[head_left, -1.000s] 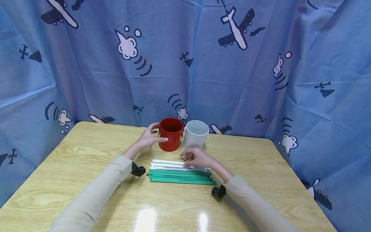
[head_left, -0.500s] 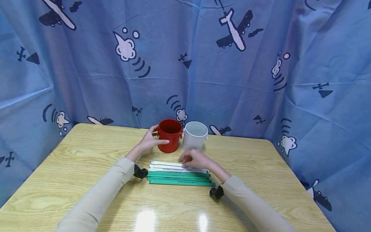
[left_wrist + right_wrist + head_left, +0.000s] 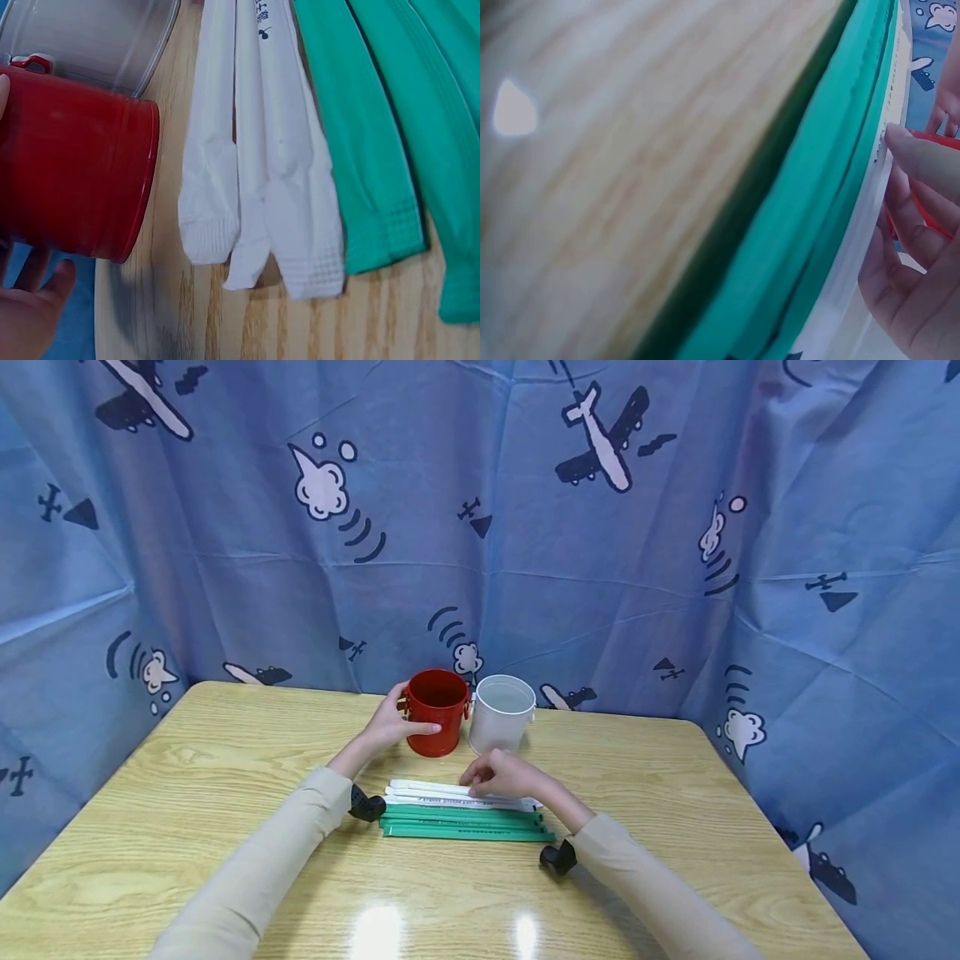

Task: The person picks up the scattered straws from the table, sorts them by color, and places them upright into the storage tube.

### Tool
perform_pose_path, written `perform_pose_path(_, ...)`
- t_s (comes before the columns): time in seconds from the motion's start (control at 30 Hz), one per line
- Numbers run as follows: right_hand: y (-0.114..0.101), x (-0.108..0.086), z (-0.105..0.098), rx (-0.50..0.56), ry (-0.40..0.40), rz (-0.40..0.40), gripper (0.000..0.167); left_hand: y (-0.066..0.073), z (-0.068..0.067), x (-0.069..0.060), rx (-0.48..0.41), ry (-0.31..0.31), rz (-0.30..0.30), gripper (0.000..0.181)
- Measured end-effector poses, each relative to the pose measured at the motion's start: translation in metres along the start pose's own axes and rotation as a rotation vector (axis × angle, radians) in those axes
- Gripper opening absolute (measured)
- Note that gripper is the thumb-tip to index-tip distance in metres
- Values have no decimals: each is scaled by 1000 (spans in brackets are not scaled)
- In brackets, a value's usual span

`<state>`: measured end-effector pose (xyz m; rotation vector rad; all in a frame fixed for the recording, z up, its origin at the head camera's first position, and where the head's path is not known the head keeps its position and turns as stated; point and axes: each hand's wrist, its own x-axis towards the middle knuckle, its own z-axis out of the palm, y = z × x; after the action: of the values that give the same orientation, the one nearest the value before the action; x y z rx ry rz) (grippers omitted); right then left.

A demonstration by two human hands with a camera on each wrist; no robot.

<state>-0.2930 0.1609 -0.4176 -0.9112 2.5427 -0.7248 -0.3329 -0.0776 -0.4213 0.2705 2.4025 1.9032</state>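
My left hand grips the red bucket from its left side, the thumb across its front. In the left wrist view, several fingers show below the red bucket. A row of slim white wrapped straws lies in front of the buckets, beside several green wrapped ones. With thumb and fingertips, my right hand pinches a white wrapped straw near the row's middle. The right wrist view has its thumb on the white wrapper; the fingers are on the far side.
A white bucket stands just right of the red one. Behind the wooden table hangs a blue curtain with a plane print. Each wrist wears a small black camera, such as the right wrist's camera.
My left thumb reaches slightly farther across the red bucket's front. The right hand's fingers have drawn closer together at the white straws. The head view has shifted a little.
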Motion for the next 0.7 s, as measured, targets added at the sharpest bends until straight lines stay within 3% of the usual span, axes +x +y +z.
perform_pose_path(0.4, -2, -5, -2, -16, -10, -36, 13, -2, 1, 1, -1, -8, 34, 90)
perform_pose_path(0.7, -2, -8, -4, -16, 12, -33, 11, 0, 0, 0, 10, 12, 9, 89)
